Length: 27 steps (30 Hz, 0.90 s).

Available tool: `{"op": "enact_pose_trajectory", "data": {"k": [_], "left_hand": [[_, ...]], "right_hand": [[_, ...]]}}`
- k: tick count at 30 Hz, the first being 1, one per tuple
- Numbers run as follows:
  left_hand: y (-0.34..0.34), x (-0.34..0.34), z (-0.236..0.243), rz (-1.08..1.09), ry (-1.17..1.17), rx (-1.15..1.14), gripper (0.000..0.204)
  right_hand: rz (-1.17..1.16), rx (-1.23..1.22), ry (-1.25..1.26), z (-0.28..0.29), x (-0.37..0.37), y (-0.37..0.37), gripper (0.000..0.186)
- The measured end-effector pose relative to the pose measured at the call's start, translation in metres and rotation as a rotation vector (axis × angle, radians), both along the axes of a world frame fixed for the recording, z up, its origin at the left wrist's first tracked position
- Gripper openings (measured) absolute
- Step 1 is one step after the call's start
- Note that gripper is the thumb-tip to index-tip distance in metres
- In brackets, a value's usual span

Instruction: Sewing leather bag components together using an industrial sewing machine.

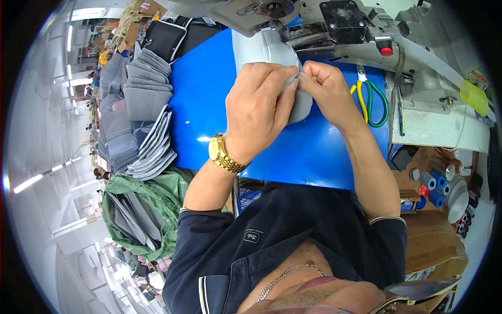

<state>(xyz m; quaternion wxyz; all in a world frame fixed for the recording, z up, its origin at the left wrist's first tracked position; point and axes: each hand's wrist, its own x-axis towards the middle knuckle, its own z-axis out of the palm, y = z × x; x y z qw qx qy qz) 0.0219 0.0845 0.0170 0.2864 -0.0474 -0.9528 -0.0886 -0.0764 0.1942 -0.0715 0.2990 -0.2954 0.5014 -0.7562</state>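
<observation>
A light grey fabric piece [249, 48] lies under the head of a sewing machine [251, 13], and its near end [300, 108] hangs toward me below my fingers. My left hand [257, 102], above a gold wristwatch [224, 153], is closed on the fabric with thumb and fingertips pinched at its right edge. Close beside it, my right hand [328, 93] pinches the same edge, fingers curled. The two sets of fingertips nearly meet. The needle area is partly hidden behind the machine parts.
Scissors [370, 104] with green and yellow handles lie right of my right hand on the blue work surface [204, 94]. Stacks of grey fabric pieces [149, 86] stand at left, above a green sack [175, 193]. Thread spools [434, 183] sit on a lower shelf at right.
</observation>
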Motion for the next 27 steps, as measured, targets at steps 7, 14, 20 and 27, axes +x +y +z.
{"op": "enact_pose_trajectory", "data": {"k": [7, 14, 20, 27], "left_hand": [[0.003, -0.002, -0.005, 0.011, 0.022, 0.06, 0.017], [-0.007, -0.02, -0.009, 0.072, 0.01, -0.003, 0.013], [-0.022, -0.017, -0.019, 0.0, 0.091, 0.1, 0.02], [-0.032, 0.048, -0.046, 0.259, -0.013, 0.491, 0.03]], "right_hand": [[0.048, 0.151, -0.002, 0.004, 0.009, 0.017, 0.029], [-0.003, 0.047, -0.04, 0.0, -0.006, -0.001, 0.028], [-0.054, 0.071, -0.024, 0.002, -0.01, -0.007, 0.028], [-0.226, 0.167, -0.026, 0.03, 0.031, 0.03, 0.019]]}}
